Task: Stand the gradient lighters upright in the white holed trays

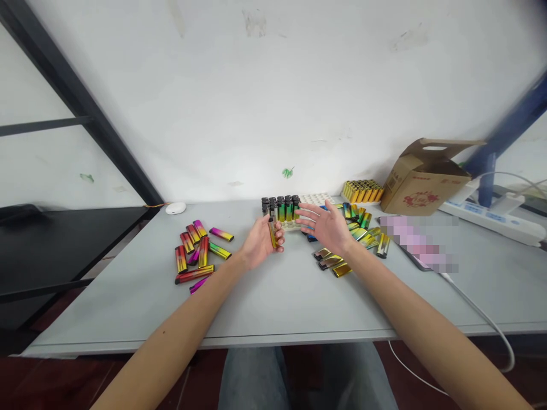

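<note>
My left hand [261, 242] holds a gold metallic lighter [272, 232] upright in its curled fingers. My right hand [325, 225] is open with fingers spread, hovering just to the right of a white holder tray [316, 199], where several black-topped lighters [278, 209] stand upright in rows. A loose group of pink-and-gold lighters [192, 253] lies left of my left hand. Another group of gold-green lighters [359, 230] lies under and right of my right hand, with several gold ones [331, 263] nearer me.
A block of yellow lighters [362, 191] and an open cardboard box [425, 179] stand at the back right. A pixelated device [419, 242] lies on the grey table [128, 307], with a white cable [482, 313] and power strip [491, 216] to the right.
</note>
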The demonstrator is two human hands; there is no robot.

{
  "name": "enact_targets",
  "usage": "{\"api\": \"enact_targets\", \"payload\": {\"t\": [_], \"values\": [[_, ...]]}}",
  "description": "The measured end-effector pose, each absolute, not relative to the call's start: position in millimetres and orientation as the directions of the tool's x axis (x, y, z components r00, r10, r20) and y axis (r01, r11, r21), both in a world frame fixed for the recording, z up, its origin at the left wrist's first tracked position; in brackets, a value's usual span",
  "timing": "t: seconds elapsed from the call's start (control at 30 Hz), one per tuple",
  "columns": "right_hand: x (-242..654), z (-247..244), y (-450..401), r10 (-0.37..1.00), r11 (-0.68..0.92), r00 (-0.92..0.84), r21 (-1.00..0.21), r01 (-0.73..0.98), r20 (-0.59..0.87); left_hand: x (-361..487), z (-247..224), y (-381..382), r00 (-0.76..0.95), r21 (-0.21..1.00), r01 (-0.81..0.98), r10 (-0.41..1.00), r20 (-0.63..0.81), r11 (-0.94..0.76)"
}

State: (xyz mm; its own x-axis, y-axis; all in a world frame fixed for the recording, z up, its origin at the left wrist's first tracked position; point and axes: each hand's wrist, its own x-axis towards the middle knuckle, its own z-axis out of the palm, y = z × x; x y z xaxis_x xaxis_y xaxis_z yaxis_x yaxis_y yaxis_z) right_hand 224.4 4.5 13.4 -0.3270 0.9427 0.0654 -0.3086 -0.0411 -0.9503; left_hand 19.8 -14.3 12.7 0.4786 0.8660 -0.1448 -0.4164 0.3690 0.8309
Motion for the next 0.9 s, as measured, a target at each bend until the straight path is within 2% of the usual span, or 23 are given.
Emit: {"api": "enact_targets", "payload": {"t": [0.3, 0.57, 0.9], "values": [[223.7, 11.5, 5.6, 0.939, -0.137, -0.343, -0.882, -0.451, 0.029, 22.2, 18.1, -16.0, 0.389, 0.853, -0.413, 0.909, -0.151, 0.319], [224.6, 9.2, 7.2, 0.936, -0.138, -0.350, -0.876, -0.462, 0.037, 30.2, 21.3, -21.8, 0.294, 0.882, -0.384, 0.942, -0.163, 0.273], [224.8, 9.4, 7.7, 0.940, -0.128, -0.340, -0.887, -0.444, 0.034, 25.2, 15.0, -18.9, 0.355, 0.886, -0.377, 0.925, -0.131, 0.270]]}}
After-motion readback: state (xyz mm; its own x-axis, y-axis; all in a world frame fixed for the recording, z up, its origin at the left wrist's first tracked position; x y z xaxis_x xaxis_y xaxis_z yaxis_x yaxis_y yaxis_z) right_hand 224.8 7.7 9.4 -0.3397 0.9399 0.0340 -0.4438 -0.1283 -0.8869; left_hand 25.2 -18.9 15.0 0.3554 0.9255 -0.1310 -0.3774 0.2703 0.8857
